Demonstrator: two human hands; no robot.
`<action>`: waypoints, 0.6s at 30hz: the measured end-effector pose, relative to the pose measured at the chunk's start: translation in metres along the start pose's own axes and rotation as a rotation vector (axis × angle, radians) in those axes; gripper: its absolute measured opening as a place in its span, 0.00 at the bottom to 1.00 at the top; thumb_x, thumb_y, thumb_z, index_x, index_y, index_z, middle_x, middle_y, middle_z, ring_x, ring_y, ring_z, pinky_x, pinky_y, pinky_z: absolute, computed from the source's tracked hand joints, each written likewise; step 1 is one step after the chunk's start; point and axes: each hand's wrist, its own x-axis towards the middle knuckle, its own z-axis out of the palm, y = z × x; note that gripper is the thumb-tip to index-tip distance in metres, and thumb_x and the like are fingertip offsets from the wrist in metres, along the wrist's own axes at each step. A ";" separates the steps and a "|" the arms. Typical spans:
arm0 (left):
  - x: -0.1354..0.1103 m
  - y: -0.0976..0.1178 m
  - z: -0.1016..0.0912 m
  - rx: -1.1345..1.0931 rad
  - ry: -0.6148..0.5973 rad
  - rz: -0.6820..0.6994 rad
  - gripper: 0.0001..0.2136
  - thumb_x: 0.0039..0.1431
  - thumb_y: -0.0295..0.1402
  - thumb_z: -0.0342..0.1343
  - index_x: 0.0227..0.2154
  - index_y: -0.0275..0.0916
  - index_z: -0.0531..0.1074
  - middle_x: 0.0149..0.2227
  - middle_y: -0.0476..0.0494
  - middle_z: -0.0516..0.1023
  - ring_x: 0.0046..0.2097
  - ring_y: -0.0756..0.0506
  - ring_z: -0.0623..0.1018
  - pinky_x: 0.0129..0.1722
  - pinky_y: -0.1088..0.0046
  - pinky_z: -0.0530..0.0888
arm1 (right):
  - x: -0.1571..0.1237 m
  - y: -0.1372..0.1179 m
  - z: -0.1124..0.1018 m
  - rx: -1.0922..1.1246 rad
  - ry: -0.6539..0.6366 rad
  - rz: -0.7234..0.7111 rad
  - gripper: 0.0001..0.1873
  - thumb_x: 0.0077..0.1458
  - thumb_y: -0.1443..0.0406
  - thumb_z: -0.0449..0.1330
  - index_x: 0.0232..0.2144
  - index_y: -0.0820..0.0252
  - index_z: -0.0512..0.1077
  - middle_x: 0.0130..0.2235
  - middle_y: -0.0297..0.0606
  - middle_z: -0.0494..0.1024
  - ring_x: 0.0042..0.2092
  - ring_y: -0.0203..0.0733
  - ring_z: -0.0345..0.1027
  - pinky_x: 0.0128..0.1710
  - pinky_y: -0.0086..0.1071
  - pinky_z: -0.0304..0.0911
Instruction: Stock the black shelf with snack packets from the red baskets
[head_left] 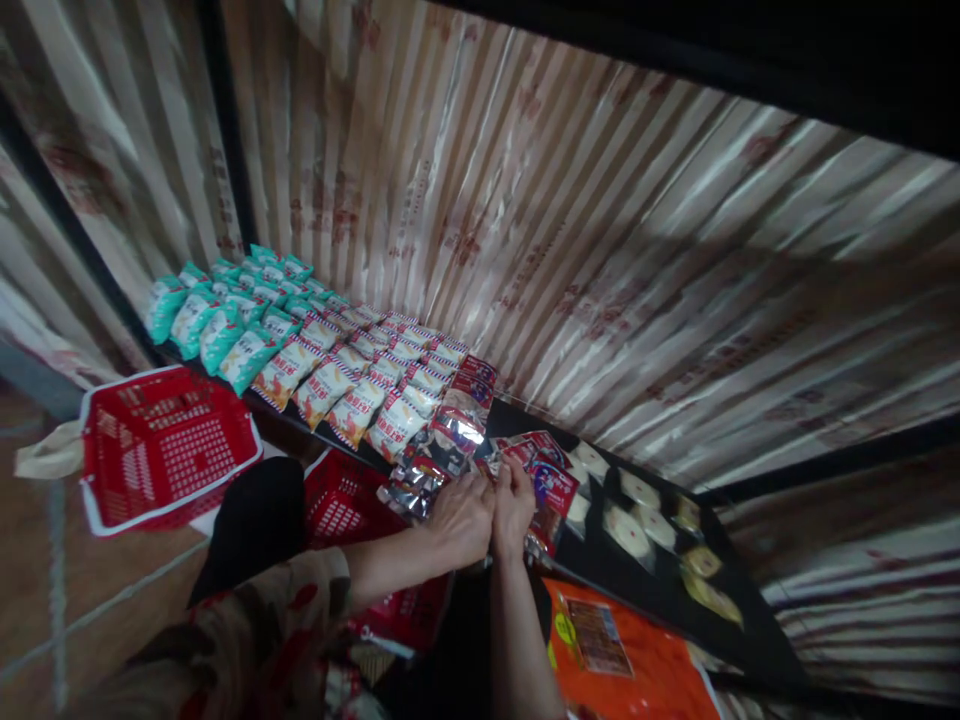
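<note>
My left hand (pixel 461 515) and my right hand (pixel 514 505) are close together at the front edge of a black shelf. The left fingers are curled over a shiny silver-and-red snack packet (pixel 420 485); their tips are partly hidden. Bent fingers of the right hand pinch at the packets just beside it, where the hold is blurred. Behind the hands, more dark red and silver packets (pixel 461 410) lie in a row. A red packet with a blue label (pixel 553 490) rests to the right of my right hand.
Green snack bags (pixel 247 355) and white-and-red bags (pixel 356 410) fill the shelf's left. Pale round packaged items (pixel 628 530) lie to the right. A red basket (pixel 172 450) stands at left, another red basket (pixel 349 500) under my left arm. A large orange bag (pixel 630 655) sits lower right.
</note>
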 end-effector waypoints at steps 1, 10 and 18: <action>-0.010 0.002 0.003 -0.015 -0.010 0.006 0.17 0.53 0.25 0.47 0.46 0.27 0.67 0.45 0.33 0.73 0.49 0.39 0.70 0.51 0.62 0.68 | -0.011 0.003 -0.003 0.006 0.014 0.023 0.25 0.50 0.53 0.49 0.41 0.64 0.73 0.45 0.48 0.75 0.48 0.47 0.66 0.52 0.40 0.57; -0.096 -0.017 0.038 -0.072 -0.247 -0.036 0.11 0.54 0.26 0.47 0.38 0.30 0.70 0.41 0.36 0.75 0.45 0.42 0.72 0.48 0.66 0.69 | -0.118 0.044 0.003 -0.069 -0.041 0.207 0.20 0.52 0.56 0.48 0.40 0.62 0.70 0.42 0.44 0.75 0.44 0.45 0.69 0.46 0.36 0.62; -0.123 -0.075 0.064 0.001 -0.719 -0.312 0.12 0.54 0.23 0.48 0.39 0.29 0.73 0.43 0.31 0.76 0.44 0.39 0.75 0.44 0.66 0.71 | -0.155 0.092 0.055 -0.271 -0.693 0.373 0.12 0.50 0.66 0.49 0.28 0.58 0.73 0.31 0.41 0.78 0.35 0.45 0.71 0.36 0.37 0.64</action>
